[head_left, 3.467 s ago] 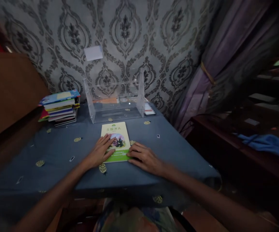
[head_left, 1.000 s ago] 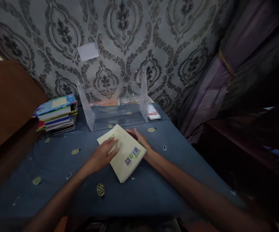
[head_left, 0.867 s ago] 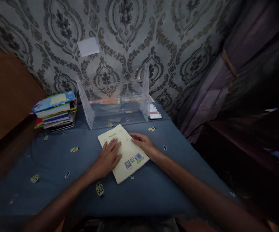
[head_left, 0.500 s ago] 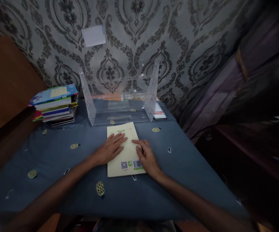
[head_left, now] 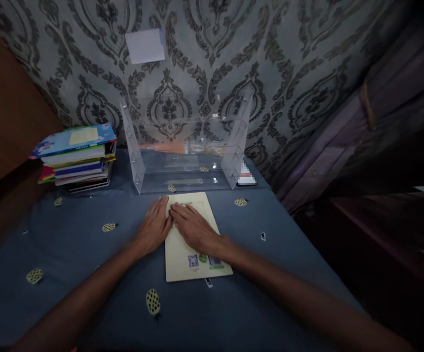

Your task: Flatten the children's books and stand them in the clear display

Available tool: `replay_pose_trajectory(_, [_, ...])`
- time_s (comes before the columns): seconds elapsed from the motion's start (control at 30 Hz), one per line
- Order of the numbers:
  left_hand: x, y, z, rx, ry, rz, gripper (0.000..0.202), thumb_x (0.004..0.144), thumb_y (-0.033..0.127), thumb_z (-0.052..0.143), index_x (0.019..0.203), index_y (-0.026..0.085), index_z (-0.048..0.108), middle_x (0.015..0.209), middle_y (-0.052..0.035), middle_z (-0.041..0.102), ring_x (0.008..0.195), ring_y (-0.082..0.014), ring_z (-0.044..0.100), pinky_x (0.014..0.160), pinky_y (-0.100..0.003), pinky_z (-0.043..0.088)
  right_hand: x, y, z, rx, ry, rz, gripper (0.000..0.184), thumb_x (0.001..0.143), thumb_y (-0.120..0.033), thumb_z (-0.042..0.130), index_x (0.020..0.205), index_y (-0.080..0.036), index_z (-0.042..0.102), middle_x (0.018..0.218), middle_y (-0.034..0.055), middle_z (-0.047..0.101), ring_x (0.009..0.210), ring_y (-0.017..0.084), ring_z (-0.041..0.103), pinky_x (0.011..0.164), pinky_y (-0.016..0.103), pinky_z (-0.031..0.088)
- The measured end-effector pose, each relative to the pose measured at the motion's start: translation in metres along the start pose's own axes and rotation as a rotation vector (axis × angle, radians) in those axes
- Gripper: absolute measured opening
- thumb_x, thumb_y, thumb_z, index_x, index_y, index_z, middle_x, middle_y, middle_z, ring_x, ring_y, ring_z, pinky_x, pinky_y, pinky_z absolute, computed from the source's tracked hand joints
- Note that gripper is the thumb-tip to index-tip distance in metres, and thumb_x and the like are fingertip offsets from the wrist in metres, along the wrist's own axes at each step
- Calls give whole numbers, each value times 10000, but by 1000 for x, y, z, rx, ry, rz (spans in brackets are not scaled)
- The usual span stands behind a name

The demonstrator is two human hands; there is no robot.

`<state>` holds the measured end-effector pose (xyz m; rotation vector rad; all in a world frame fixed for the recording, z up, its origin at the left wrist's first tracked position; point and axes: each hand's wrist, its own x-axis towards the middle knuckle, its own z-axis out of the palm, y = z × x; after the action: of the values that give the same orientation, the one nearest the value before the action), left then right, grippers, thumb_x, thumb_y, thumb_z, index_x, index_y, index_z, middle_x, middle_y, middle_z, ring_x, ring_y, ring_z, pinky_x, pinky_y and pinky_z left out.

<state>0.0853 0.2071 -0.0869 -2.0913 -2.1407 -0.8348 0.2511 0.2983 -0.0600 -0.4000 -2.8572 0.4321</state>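
Table: blue patterned cloth covers the table [head_left: 123, 313], reaching under everything on it.
Book: a cream book [head_left: 179, 252] lies flat and closed on the table, back cover up, in front of the clear stand and apart from it.
Book's lie: its long axis runs away from the person; the QR code [head_left: 193, 260] and barcode are at the near end, the green mark at the far end, which points toward the stand.
Right hand: the right hand [head_left: 196, 232] lies slantwise over the cover, fingers close together and pointing forward and left, clamped on nothing.
Left hand: the left hand [head_left: 153, 226] rests along the book's left edge, fingers nearly together, pointing forward; whether it touches the right hand I cannot tell.
Pressing the book: turning it face down looks done; smoothing or pressing seems under way, and lifting the hands off is left.
Stand: the clear stand [head_left: 236, 156] is upright beyond the book.
Pile: stacked books [head_left: 81, 159] sit left of the stand.
Wall: white paper [head_left: 145, 46] shows against the patterned wall.
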Motion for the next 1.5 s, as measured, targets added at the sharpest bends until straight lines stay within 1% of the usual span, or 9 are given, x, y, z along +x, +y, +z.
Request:
replay_pose_trajectory(0.13, [0,-3,0,-23,30,10,562,1000,303,372,1519,124,255,1472,-214,501,1414,-313,442,1138,-526,408,28,5,-3,26,-15,-39,496,989,-125,389,1479,-154,459,1543,133,468,1471,230,370,1220,481,287])
replay_pose_trajectory(0.2, [0,-3,-1,-15,42,12,564,995,309,384,1517,136,258,1460,-212,510,1385,-317,473,1120,-534,422,33,7,-3,28,9,-53,483,995,-138,390,1469,-178,476,1514,121,506,1451,228,404,1209,476,308])
replay_pose_trajectory(0.3, [0,-1,-3,-3,38,17,552,993,312,387,1506,138,281,1445,-207,524,1369,-318,487,1119,-535,421,32,11,0,13,46,-12,471,1006,-173,376,1464,-136,479,1511,146,505,1459,237,393,1213,467,311])
replay_pose_trajectory(0.47, [1,-1,-4,26,-3,13,520,1004,327,366,1482,126,327,1441,-202,530,1375,-318,478,1132,-537,407,21,22,1,-18,58,140,511,1015,-292,416,1459,-44,466,1530,208,459,1485,265,344,1229,469,289])
replay_pose_trajectory(0.7, [1,-2,-5,36,-21,8,523,1014,345,333,1498,148,336,1489,-173,503,1421,-307,427,1163,-546,375,-16,55,-13,-64,98,289,519,1012,-330,403,1463,-84,474,1550,190,435,1470,271,374,1221,501,291])
replay_pose_trajectory(0.9, [4,-12,-7,104,-45,52,503,1018,411,346,1422,143,478,1477,-166,527,1439,-326,405,1160,-559,378,-31,65,-17,8,133,288,525,1012,-329,381,1476,-93,454,1555,187,428,1462,258,389,1215,524,284])
replay_pose_trajectory(1.07, [16,-24,-7,101,-63,122,539,1027,445,329,1425,123,496,1478,-173,530,1453,-314,394,1164,-547,375,-29,65,-15,12,146,282,507,1011,-327,400,1481,-145,459,1557,168,432,1461,263,388,1204,540,292])
replay_pose_trajectory(1.3, [35,-28,-10,114,-190,187,554,1046,459,272,1467,159,472,1530,-142,476,1479,-294,352,1176,-548,337,-28,64,-14,-7,141,302,500,1010,-305,411,1478,-137,464,1551,165,443,1458,252,394,1213,517,275])
replay_pose_trajectory(1.5, [65,7,-2,97,-396,332,521,1060,417,260,1526,217,376,1601,-81,369,1512,-231,282,1233,-528,202,-28,62,-15,-30,125,305,512,1010,-297,394,1473,-88,462,1556,180,430,1466,245,381,1210,499,279])
